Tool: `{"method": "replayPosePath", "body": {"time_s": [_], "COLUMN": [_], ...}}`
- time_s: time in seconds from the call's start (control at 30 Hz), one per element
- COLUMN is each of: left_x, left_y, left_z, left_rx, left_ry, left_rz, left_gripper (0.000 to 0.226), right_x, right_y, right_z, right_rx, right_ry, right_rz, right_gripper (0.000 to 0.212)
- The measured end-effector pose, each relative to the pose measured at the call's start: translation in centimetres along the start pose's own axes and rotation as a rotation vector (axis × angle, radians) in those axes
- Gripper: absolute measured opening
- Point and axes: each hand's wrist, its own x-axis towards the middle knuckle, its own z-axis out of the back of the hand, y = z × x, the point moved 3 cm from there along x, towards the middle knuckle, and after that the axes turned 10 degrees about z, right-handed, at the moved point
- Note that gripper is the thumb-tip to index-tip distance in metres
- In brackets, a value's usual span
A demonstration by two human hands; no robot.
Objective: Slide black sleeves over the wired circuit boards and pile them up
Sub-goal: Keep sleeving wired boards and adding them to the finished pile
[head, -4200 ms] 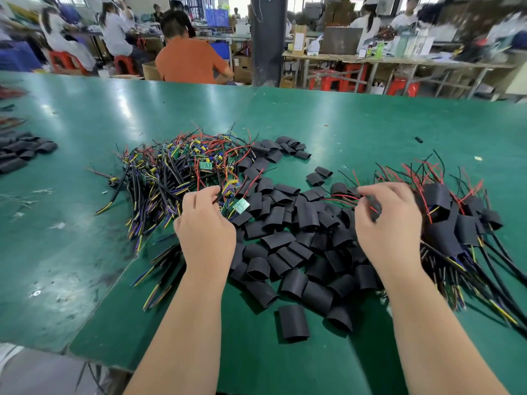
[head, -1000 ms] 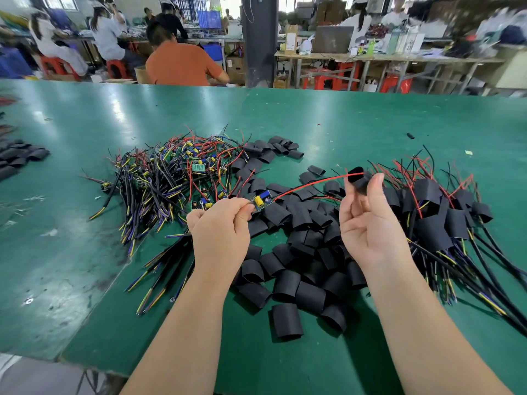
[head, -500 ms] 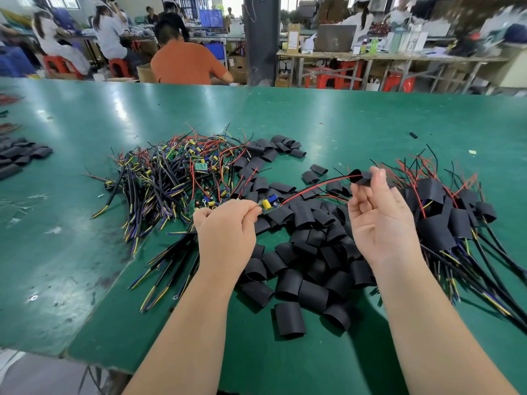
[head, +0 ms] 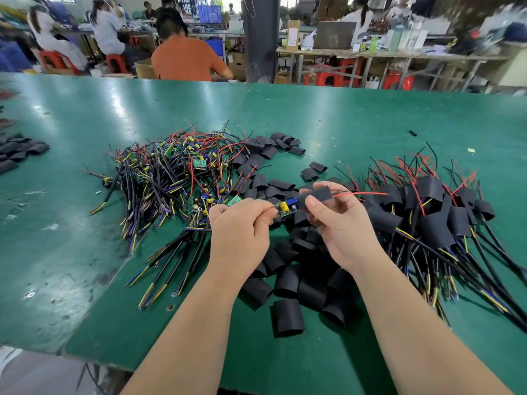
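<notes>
Head view: the left hand (head: 239,229) pinches the near end of a wired circuit board (head: 286,207) between thumb and fingertips. The right hand (head: 343,223) curls round a black sleeve (head: 317,195), thumb on top. Half a second ago the two hands were apart, with the sleeve far out along the red wire (head: 360,193). Now the sleeve sits against the board's far end, its mouth at the blue part, and the red wire pokes out of its other side. The yellow capacitor is bare (so the board is only starting to go in). I judge the threading done and the push-over in hand. All this is held above the loose sleeves (head: 288,276) on the green counter (head: 342,118). Bare boards (head: 176,172) lie to the left, and the finished pile (head: 427,215) is on the right, where this one should land.
</notes>
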Motion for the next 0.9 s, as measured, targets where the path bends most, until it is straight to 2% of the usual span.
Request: {"method": "replayPosePath", "body": {"time_s": [0.17, 0.37, 0.57, 0.8, 0.9], "left_x": [-0.1, 0.2, 0.3, -0.1, -0.2], "left_y": [-0.2, -0.1, 0.1, -0.2, -0.3], "left_z": [0.0, 0.3, 0.3, -0.1, -0.1], "left_rx": [-0.023, -0.081, -0.143, 0.009, 0.029], "left_ry": [0.012, 0.006, 0.001, -0.03, -0.055], "left_rz": [-0.005, 0.009, 0.037, -0.024, -0.051], "left_gripper": [0.019, 0.019, 0.022, 0.017, 0.015], "right_x": [0.0, -0.1, -0.2, -0.4, -0.5], "right_y": [-0.1, 0.6, 0.6, -0.5, -0.9], "right_z": [-0.1, 0.2, 0.3, -0.6, -0.9], "right_rx": [0.072, -0.129, -0.267, -0.17, -0.05], "right_ry": [0.05, 0.112, 0.14, 0.144, 0.079], "right_rz": [0.01, 0.111, 0.133, 0.05, -0.028], "right_gripper": [0.028, 0.031, 0.034, 0.028, 0.03]}}
